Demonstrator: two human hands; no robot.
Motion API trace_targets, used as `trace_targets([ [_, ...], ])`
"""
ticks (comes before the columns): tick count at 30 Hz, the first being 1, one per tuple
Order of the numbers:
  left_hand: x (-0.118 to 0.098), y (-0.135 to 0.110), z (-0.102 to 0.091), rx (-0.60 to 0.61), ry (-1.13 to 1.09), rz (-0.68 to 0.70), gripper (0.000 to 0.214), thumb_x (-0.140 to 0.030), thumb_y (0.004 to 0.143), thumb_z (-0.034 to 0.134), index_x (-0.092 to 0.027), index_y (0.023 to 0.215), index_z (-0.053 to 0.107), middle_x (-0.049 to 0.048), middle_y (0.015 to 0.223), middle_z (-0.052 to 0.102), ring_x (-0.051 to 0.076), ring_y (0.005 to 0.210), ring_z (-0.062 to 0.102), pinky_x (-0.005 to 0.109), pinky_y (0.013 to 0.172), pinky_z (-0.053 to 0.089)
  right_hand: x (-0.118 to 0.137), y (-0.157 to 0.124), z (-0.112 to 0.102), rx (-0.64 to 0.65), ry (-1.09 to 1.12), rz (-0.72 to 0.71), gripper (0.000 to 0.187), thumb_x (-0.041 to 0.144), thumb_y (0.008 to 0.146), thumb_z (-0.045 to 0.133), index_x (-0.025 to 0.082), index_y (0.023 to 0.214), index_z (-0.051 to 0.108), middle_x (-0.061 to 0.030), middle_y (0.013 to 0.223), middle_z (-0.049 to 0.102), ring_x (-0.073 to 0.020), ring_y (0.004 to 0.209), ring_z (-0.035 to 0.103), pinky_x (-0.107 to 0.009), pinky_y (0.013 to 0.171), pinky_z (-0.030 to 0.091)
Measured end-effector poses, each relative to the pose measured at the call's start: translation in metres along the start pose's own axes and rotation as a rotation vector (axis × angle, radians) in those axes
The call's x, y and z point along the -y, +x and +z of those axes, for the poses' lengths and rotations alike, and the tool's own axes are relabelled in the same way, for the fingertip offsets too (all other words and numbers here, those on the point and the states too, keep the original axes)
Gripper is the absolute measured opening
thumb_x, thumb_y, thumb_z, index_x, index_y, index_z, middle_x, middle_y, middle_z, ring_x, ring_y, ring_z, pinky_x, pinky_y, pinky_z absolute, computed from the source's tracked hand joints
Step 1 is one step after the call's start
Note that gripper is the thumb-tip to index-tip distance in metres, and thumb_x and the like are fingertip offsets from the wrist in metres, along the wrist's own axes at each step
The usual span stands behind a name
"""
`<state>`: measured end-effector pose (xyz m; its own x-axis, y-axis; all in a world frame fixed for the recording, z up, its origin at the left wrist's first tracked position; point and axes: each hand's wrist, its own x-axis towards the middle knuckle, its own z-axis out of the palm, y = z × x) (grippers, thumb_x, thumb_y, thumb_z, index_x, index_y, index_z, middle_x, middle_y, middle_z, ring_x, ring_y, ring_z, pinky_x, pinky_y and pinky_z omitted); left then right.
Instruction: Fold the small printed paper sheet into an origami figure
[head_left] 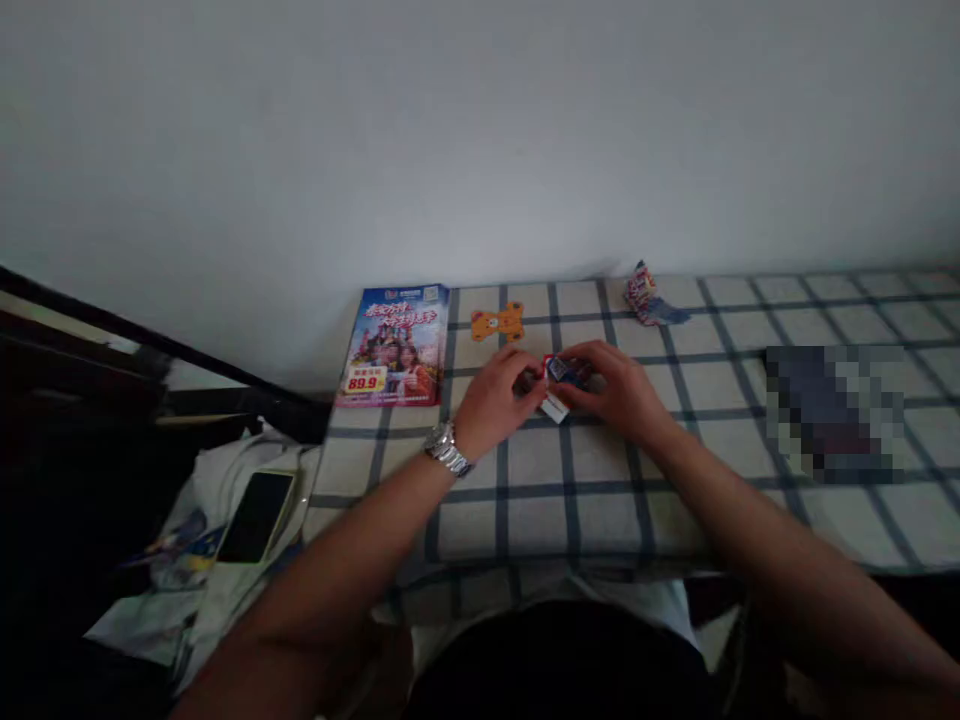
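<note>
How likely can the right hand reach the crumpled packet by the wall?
Likely yes: only checked cloth lies between the right hand and the crumpled packet, though it holds a small box.

Only 1 cam, worn on person's head: looks fwd and down from above, quite near to left hand (495, 402) and right hand (613, 392), facing wall (480, 130).
</note>
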<state>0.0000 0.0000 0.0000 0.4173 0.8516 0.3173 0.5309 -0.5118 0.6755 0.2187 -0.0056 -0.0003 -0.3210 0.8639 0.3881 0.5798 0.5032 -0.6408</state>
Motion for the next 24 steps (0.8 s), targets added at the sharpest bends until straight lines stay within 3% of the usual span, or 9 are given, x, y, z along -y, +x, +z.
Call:
trace_targets([
  [16, 0.0022, 0.0018, 0.0017, -0.036, 0.009, -0.035, 0.003, -0.017, 0.095, 0.064, -0.018, 0.097, 0.063, 0.0040, 0.100, 0.064, 0.017, 0.090, 0.063, 0.029, 0.079, 0.052, -0.0040, -0.0037, 0.0014, 0.066, -0.072, -0.079, 0.029, 0.028, 0.100, 0.062, 0.025, 0.128, 0.066, -0.0075, 0.118, 0.076, -0.0254, 0.104, 0.073, -0.038, 0.090, 0.059],
  [24, 0.0022, 0.0019, 0.0017, -0.034, 0.005, -0.059, 0.002, -0.018, 0.095, 0.064, -0.017, 0.097, 0.063, 0.0034, 0.098, 0.064, 0.015, 0.081, 0.062, 0.029, 0.076, 0.052, 0.0002, -0.0033, 0.0013, 0.059, -0.132, -0.110, 0.031, 0.023, 0.101, 0.057, 0.026, 0.131, 0.065, -0.0086, 0.120, 0.075, -0.0254, 0.103, 0.074, -0.039, 0.091, 0.060],
])
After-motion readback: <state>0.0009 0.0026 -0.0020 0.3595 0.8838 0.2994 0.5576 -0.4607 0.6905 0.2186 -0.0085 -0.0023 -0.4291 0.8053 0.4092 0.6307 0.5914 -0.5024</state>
